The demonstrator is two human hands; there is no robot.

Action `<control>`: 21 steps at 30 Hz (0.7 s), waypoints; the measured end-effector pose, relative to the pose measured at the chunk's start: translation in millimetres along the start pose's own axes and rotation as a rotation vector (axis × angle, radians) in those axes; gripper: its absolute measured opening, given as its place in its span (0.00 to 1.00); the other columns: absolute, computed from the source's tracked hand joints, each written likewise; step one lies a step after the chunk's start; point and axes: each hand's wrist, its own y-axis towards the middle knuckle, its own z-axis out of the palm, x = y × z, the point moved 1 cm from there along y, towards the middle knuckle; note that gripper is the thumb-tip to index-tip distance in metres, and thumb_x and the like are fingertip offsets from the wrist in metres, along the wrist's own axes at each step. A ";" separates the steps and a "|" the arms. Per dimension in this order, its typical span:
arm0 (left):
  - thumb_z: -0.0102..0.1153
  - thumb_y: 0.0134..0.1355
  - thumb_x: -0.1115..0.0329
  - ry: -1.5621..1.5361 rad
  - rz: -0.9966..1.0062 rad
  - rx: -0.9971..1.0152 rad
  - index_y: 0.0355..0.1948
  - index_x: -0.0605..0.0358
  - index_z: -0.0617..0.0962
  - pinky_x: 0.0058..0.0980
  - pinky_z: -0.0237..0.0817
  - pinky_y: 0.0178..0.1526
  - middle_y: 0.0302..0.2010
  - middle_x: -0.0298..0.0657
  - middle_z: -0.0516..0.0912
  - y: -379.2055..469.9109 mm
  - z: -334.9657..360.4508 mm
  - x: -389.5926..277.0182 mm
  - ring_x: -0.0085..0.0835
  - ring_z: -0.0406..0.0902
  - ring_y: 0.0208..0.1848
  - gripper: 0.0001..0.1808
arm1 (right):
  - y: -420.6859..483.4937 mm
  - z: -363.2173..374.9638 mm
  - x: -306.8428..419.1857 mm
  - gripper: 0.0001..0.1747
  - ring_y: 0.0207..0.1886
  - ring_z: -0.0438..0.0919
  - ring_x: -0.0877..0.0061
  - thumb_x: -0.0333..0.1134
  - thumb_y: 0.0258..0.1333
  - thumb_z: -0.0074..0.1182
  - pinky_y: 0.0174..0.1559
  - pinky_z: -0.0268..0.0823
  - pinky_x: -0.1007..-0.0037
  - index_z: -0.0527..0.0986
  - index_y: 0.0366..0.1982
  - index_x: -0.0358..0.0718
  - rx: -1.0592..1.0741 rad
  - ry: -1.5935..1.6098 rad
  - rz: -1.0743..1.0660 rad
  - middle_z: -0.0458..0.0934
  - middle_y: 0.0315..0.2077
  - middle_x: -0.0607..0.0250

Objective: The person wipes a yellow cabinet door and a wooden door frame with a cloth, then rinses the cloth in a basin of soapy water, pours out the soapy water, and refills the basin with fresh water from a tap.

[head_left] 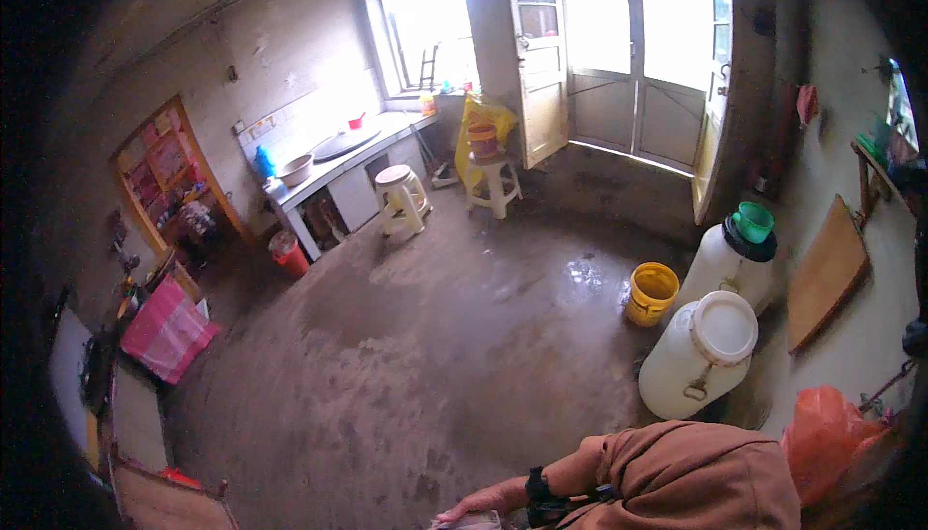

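At the bottom edge, my right hand (484,502) reaches in from the right, below a brown sleeve and a black wristband. Its fingers rest around a pale, flat-looking object (475,521), cut off by the picture's edge; what it is cannot be told. My left hand is out of view. Beyond the arm stand a white lidded plastic drum (670,367), a second white drum (710,258) with a green plastic cup (752,221) on top, and a yellow bucket (652,294). A red plastic bag (823,436) is right of the sleeve.
Damp concrete floor (406,356) spreads ahead. Two plastic stools, one nearer the counter (395,176) and one bearing a brown pot (482,140), stand by the tiled counter (355,160). A red bin (290,254) is left of it. Half-glazed doors (634,110) stand behind; a board (828,276) leans right.
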 end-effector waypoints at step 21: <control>0.56 0.63 0.57 -0.116 0.260 -0.142 0.48 0.60 0.77 0.34 0.70 0.42 0.40 0.46 0.81 277.0 -61.3 50.9 0.39 0.78 0.42 0.19 | 146.9 -48.5 163.0 0.23 0.42 0.76 0.72 0.53 0.58 0.48 0.41 0.70 0.68 0.72 0.46 0.44 -0.141 0.111 -0.253 0.78 0.40 0.67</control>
